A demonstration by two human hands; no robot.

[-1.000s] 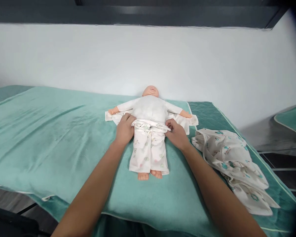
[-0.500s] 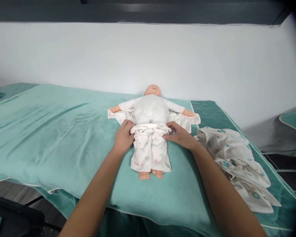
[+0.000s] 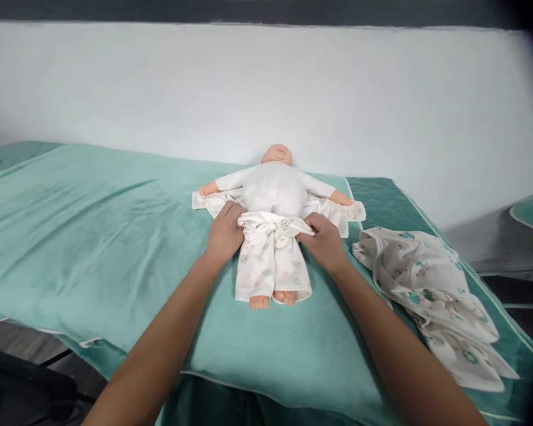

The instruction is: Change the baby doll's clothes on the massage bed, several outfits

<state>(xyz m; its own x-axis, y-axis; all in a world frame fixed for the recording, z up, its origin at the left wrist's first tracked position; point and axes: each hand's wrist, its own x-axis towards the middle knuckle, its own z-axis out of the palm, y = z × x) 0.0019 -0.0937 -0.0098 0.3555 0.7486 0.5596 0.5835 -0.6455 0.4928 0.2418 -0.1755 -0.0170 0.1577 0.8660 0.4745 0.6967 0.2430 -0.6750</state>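
Note:
A baby doll (image 3: 273, 186) lies on its back on a teal towel (image 3: 93, 236), arms spread, head toward the white wall. It wears a white top and pale printed trousers (image 3: 272, 266); bare feet stick out below. My left hand (image 3: 224, 234) grips the left side of the trousers' waistband, fingers curled round the cloth. My right hand (image 3: 325, 239) pinches the right side of the same waistband. An open white garment (image 3: 337, 212) is spread beneath the doll's arms.
A crumpled white cloth with teal prints (image 3: 430, 290) lies to the right on a darker green quilted pad (image 3: 382, 201). The white wall (image 3: 266, 89) runs just behind the doll's head. The bed's front edge and dark floor lie below left.
My right hand has closed on the waistband again after lying flatter half a second ago. The waistband sits slightly higher on the doll. The camera has tilted a little.

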